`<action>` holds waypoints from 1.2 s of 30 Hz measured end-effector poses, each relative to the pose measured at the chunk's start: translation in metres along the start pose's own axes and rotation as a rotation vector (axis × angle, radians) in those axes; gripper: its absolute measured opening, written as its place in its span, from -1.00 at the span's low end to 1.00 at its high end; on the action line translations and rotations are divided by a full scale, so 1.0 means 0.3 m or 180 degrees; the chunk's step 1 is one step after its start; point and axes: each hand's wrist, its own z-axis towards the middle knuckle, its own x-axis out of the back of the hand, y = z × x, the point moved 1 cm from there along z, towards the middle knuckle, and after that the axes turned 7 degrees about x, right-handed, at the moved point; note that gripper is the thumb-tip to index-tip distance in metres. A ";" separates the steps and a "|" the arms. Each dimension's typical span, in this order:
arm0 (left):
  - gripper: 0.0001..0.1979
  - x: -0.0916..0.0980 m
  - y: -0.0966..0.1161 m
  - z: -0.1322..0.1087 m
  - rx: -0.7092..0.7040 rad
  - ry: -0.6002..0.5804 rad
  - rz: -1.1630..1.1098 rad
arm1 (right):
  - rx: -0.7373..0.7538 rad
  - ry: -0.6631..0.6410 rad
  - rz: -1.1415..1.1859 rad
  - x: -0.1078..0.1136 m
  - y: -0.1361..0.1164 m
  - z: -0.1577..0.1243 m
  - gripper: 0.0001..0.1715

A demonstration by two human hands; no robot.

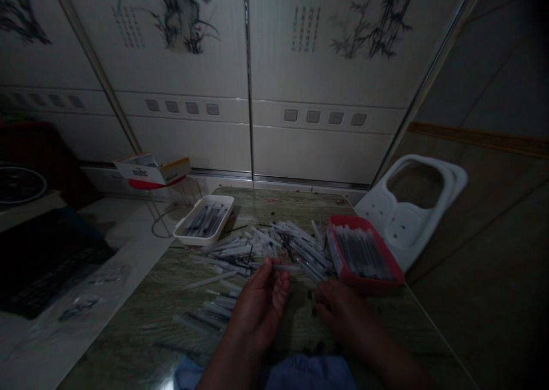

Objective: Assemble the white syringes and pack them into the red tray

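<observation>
A slim translucent pen point(286, 268) is pinched between the thumb and fingers of my left hand point(266, 290), its free end pointing right. My right hand point(338, 304) is low over the table in front of the red basket, its fingers curled; whatever they hold, if anything, is hidden. Small black pieces point(310, 294) lie between my hands. Beyond them spreads a loose pile of pens and pen tubes point(268, 244), some clear and some dark inside. More pens point(214, 313) lie left of my left forearm.
At the right stands a red basket point(398, 270) packed with pens. A white tray point(201, 241) with dark-filled pens sits at the table's back left. Past the table's right edge leans a white folding stool point(412, 224). A carton point(150, 171) rests on a red stool at left.
</observation>
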 end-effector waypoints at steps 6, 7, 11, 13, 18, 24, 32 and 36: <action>-0.92 -0.004 0.003 -0.005 0.0015 0.0037 0.0028 | -0.0073 0.0272 0.0329 0.019 -0.008 0.010 -0.90; -0.92 -0.003 0.003 -0.005 0.0005 0.0039 0.0034 | -0.0094 0.0344 0.0538 0.026 -0.012 0.014 -0.92; -0.93 0.004 0.001 0.000 -0.0047 -0.0003 0.0031 | -0.0281 0.0753 0.1385 0.062 -0.040 0.023 -0.95; -0.94 0.006 -0.003 0.003 -0.0070 -0.0004 0.0007 | -0.0403 0.0886 0.1783 0.075 -0.058 0.021 -0.92; -0.93 0.004 -0.010 0.005 -0.0115 -0.0098 0.0138 | -0.0674 0.0916 0.2856 0.088 -0.101 0.012 -0.72; -0.92 0.001 -0.013 -0.007 -0.0171 -0.0150 0.0293 | -0.0526 0.1185 0.3384 0.083 -0.130 0.015 -0.60; -0.92 0.001 -0.020 -0.011 -0.0194 -0.0153 0.0376 | -0.0447 0.1271 0.3466 0.047 -0.120 0.021 -0.57; -0.92 0.003 -0.024 -0.009 -0.0212 -0.0141 0.0427 | -0.0430 0.1294 0.3438 0.058 -0.134 0.020 -0.54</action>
